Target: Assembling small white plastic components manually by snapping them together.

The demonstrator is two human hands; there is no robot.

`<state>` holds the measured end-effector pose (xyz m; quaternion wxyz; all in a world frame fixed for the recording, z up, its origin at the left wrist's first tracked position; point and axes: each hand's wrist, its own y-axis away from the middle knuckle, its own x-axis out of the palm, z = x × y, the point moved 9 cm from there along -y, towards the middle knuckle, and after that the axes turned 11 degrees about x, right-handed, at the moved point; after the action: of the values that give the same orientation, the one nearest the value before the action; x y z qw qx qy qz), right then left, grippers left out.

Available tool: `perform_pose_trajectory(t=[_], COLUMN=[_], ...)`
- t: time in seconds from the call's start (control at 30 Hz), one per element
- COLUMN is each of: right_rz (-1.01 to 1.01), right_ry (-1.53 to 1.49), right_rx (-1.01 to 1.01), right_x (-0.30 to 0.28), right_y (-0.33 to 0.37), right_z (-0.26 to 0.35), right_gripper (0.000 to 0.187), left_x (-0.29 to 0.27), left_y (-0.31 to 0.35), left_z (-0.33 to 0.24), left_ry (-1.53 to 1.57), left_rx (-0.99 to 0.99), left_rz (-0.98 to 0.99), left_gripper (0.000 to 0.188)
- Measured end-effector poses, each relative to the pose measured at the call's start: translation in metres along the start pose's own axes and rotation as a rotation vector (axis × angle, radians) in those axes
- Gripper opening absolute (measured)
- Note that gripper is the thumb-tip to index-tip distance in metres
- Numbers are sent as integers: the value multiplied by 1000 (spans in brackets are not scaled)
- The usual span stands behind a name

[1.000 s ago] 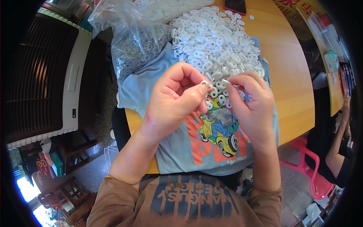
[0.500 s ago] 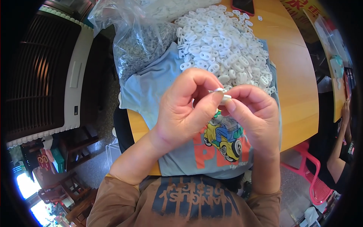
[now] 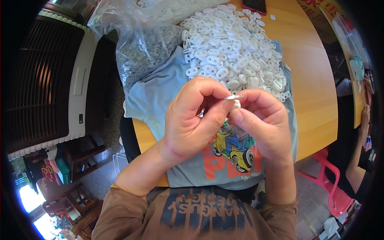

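Observation:
Both hands are together over a blue-grey printed T-shirt (image 3: 156, 92) on the table. My left hand (image 3: 196, 116) pinches a small white plastic piece (image 3: 230, 97) between thumb and forefinger. A tiny metal spring (image 3: 239, 95) shows at that piece's right end, beside the right fingertips. With its thumb and forefinger my right hand (image 3: 266, 120) holds a second white plastic piece (image 3: 237, 104), just below the spring. Fingertips hide much of both pieces. Beyond the hands lies a heap of white oval two-hole cord-lock pieces (image 3: 240, 48).
A clear plastic bag (image 3: 134, 44) of small grey metallic bits stands left of the heap, with another bag (image 3: 176, 10) of white pieces behind. A phone (image 3: 255, 5) lies at the far edge of the wooden table (image 3: 310, 80). At right are a pink stool (image 3: 336, 192) and another person's arm (image 3: 358, 156).
The two held pieces have turned slightly between my fingers, and the spring now shows at the end of the left one. The hands stay close together; the view has shifted a little.

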<state>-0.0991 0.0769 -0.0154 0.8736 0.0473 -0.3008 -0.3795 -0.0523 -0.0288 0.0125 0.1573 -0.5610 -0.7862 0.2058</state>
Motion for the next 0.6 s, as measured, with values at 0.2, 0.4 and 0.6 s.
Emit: perform_pose_trajectory(t=[0.2, 0.4, 0.6], right_rz=[-22, -89, -113], right_ry=[79, 257, 543], right_rx=[37, -23, -219], right_x=[-2, -5, -3], right_y=[1, 3, 7], right_z=[-2, 0, 15], right_gripper=[14, 9, 8], left_x=[2, 1, 5], left_y=[1, 2, 1], left_z=[-3, -5, -20], left_ry=[0, -14, -169], left_rx=[19, -21, 80], left_rz=[0, 14, 78], left_gripper=[14, 14, 16])
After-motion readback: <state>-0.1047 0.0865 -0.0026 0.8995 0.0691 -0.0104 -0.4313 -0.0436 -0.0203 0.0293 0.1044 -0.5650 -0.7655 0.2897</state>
